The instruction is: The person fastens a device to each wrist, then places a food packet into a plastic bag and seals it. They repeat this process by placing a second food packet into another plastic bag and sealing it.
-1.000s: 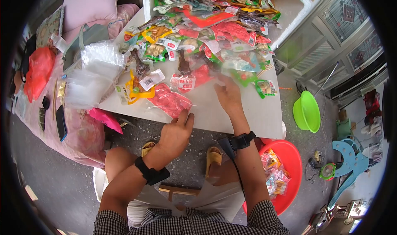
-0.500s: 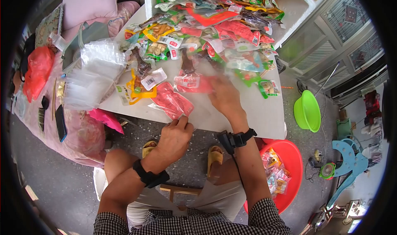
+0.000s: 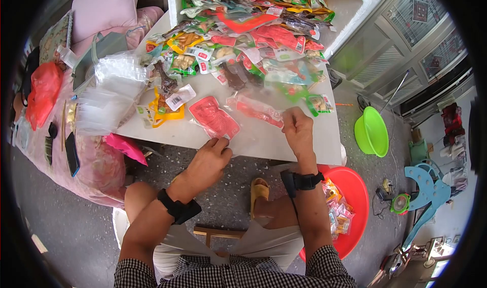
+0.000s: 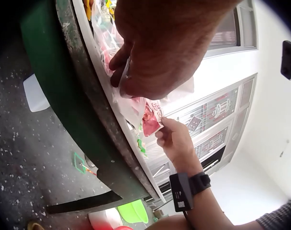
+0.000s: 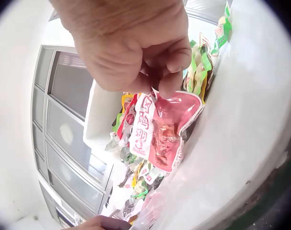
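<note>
In the head view, my left hand (image 3: 207,162) pinches the lower corner of a clear plastic bag at the table's front edge. A red food packet (image 3: 214,117) lies inside that bag. My right hand (image 3: 298,132) grips one corner of a red-and-white snack packet (image 5: 167,129), between thumb and fingers. Browned meat shows through its window in the right wrist view. From the left wrist view, the same packet (image 4: 151,120) hangs from the right fingertips, beside the bag.
Several vacuum-packed food packets (image 3: 190,42) spread over the back of the table (image 3: 253,148), spilling from a white foam box (image 3: 350,22). Clear bags (image 3: 109,95) are stacked on the left. A red basin (image 3: 357,207) with small packets stands on the floor at right, a green basin (image 3: 371,132) beyond.
My right hand has come back toward the table's front right, drawing a red-and-white packet from the pile. My left hand keeps hold of the bag near the edge.
</note>
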Motion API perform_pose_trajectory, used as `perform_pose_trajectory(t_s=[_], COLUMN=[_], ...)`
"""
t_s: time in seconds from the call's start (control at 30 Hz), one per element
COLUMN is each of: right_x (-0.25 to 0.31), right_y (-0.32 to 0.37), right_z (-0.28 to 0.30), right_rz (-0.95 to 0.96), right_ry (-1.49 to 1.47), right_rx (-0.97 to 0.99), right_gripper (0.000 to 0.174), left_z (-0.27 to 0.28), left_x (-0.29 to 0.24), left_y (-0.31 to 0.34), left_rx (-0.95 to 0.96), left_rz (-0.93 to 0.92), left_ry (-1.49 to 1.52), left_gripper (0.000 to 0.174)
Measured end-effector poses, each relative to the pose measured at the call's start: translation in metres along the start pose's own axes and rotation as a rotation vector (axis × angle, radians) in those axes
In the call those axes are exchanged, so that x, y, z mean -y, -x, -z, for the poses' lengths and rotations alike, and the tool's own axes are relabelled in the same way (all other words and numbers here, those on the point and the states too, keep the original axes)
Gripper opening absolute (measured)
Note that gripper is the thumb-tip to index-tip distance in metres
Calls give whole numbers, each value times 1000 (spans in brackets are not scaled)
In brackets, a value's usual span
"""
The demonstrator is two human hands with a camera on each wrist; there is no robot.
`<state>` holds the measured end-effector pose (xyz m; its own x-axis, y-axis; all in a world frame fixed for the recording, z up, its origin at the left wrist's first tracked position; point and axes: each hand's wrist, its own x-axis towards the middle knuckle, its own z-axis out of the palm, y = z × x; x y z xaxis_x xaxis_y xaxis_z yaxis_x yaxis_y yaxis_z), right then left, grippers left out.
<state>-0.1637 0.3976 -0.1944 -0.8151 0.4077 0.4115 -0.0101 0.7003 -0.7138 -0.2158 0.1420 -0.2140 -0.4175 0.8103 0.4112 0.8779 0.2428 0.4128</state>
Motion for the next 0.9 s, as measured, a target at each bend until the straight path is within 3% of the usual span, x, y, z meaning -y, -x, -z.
perform_pose_trajectory(t_s=[0.1,0.23,0.5,0.6,0.7,0.8,0.9], right_x=[-1,-23,-21,-28,-29,-10,-1], right_y=[1,6,15,17,16,13,22], right_z=[23,39,36,34,43,66,65], right_rz=[-364,-620,-653,-571,-547,-608,-613], right_ry=[-369,-584,-649,-601,-785,-1028,-930], right_rx=[-39,66,72,126,163,404,617], right_gripper=[19,18,18,18,17,19,25], left_z=[2,4,3,9,4,5,7], left_x=[8,6,-9,-13,-5,-4,-5], left_y=[-3,4,3,0,4,3,2], left_rx=[-45,-111,-161,-114,-117,-201,-273], left_rz=[19,147,260,232,211,223,241], left_ry=[-23,-139,-206,-212,-240,-187,-120], left_gripper=[22,28,42,24,16,15,19])
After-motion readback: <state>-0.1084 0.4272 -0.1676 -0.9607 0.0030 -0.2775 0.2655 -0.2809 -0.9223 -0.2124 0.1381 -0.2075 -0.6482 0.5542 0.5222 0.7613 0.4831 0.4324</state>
